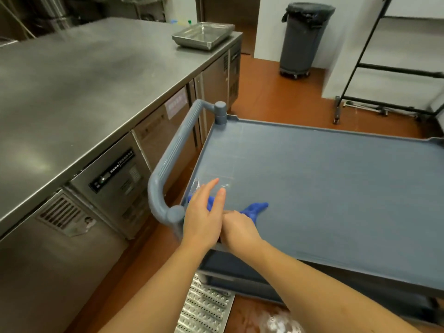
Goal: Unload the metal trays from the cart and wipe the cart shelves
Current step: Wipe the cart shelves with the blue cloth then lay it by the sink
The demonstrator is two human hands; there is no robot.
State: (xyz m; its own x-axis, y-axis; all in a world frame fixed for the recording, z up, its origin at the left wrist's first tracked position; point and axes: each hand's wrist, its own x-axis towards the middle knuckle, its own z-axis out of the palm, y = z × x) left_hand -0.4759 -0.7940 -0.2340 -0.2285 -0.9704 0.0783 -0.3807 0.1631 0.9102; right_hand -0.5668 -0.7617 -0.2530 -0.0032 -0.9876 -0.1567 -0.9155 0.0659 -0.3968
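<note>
The cart stands with its handle end just beside the front of the steel counter, leaving only a thin strip of orange floor between them; its grey-blue top shelf has a low raised rim all round and is bare over most of its length; both hands work in the near corner by the handle, where a blue cloth lies on the shelf surface close to the rim

The left hand lies flat over one end of the cloth, its fingers straight and slightly spread, pointing across the shelf; a scrap of something clear and shiny sits by its fingertips, too blurred to name; the right hand touches the left at the knuckles and is curled down onto the cloth, which sticks out past it; its fingertips are hidden

The metal trays sit stacked at the far corner of the counter, close to both edges, well apart from the cart; the rest of the counter top is open steel

Beyond the cart a wide patch of floor runs to a lined grey bin on wheels by the wall; a black rack stands to the right; a metal drain grate lies in the floor near the cart's near edge
</note>
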